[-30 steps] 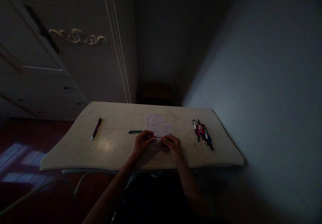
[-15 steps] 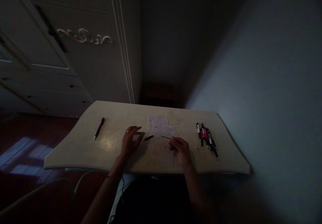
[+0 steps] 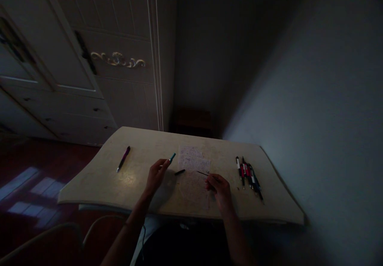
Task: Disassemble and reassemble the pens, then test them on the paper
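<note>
My left hand is closed on a short teal pen barrel, which it holds above the table with its far end tilted up. Between the thumb and fingers of my right hand is a thin dark pen refill, pointing left over the papers. A short black pen part lies on the table between the two hands. Behind it are written-on paper sheets, flat on the tabletop. In the dim light the finer details of these parts do not show.
Several pens lie in a group at the right of the white table. A purple and black pen lies at the left. A wardrobe stands behind on the left, and a wall borders the right side.
My left hand has lifted the teal pen barrel from the tabletop, its fingers now closed around it. My right hand keeps the refill in much the same place. The camera view has shifted slightly.
</note>
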`<state>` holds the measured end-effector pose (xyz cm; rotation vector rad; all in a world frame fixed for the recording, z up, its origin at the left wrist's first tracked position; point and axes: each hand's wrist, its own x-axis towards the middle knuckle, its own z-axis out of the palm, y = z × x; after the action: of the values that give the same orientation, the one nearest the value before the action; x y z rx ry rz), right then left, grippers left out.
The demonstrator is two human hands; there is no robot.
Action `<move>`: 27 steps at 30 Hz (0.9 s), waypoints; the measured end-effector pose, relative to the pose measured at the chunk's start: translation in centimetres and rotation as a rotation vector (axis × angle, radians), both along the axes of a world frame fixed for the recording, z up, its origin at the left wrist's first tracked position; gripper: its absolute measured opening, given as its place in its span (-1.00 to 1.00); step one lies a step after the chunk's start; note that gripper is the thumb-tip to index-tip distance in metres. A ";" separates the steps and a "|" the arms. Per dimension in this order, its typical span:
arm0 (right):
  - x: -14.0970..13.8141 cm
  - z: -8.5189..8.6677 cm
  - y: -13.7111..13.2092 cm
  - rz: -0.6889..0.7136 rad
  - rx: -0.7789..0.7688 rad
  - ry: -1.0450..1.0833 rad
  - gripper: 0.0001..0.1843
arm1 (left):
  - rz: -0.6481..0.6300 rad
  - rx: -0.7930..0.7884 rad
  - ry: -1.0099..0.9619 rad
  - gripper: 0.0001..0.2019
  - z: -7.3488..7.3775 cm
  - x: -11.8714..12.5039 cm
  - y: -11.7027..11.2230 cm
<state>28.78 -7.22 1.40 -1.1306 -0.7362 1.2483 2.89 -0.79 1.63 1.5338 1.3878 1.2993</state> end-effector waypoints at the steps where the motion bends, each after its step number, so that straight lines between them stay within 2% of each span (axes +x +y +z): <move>1: 0.1 0.0 0.0 0.001 0.010 -0.006 -0.68 | -0.065 -0.007 -0.030 -0.59 0.2 0.6 -0.3; 2: 0.1 0.1 -0.1 -0.001 0.016 -0.011 -0.68 | -0.097 -0.002 -0.063 -0.60 0.4 1.2 -0.6; 6: 0.3 0.4 -0.3 -0.018 0.030 -0.034 -0.67 | -0.041 0.047 -0.077 -0.68 0.2 2.4 -1.0; 11: 0.6 0.6 -0.2 -0.012 0.031 -0.069 -0.66 | -0.026 0.029 -0.061 -0.76 -0.9 2.0 -1.8; 17: 0.4 -0.5 -0.2 0.005 0.011 -0.107 -0.66 | -0.044 0.019 -0.023 -0.75 -2.1 1.4 -3.0; 27: 2.2 -0.5 -1.0 -0.023 -0.038 -0.107 -0.66 | -0.203 -0.007 0.016 -0.76 -2.5 1.2 -3.9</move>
<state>30.94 -8.21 0.93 -1.2415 -0.7795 1.1942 4.07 -4.70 -0.88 1.6369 1.2092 1.1591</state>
